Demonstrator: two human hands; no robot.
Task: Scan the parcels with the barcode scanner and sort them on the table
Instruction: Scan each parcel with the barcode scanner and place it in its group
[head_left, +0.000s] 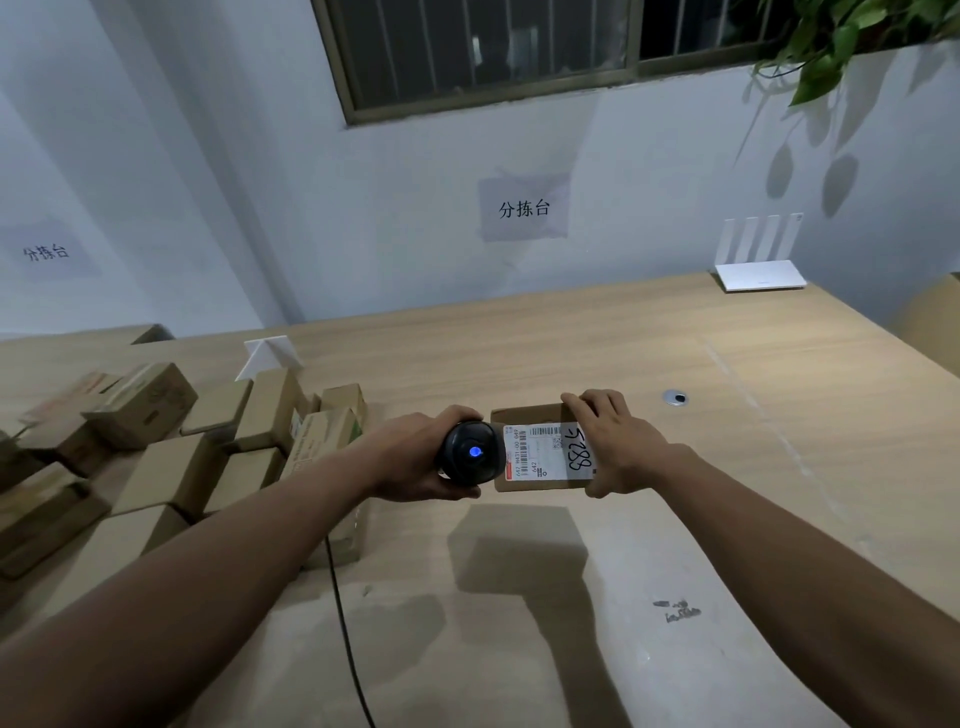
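My left hand grips a black barcode scanner whose blue light is lit; its cable hangs down toward the near edge. My right hand holds a small cardboard parcel in the air above the wooden table, fingers curled over its right side. The parcel's white shipping label faces me, with barcodes and "5288" handwritten on it. The scanner's head sits right beside the label's left edge.
Several cardboard parcels lie piled on the left part of the table. A white folded sign stands behind them. A white router sits at the far right corner, and a round cable grommet lies behind my right hand.
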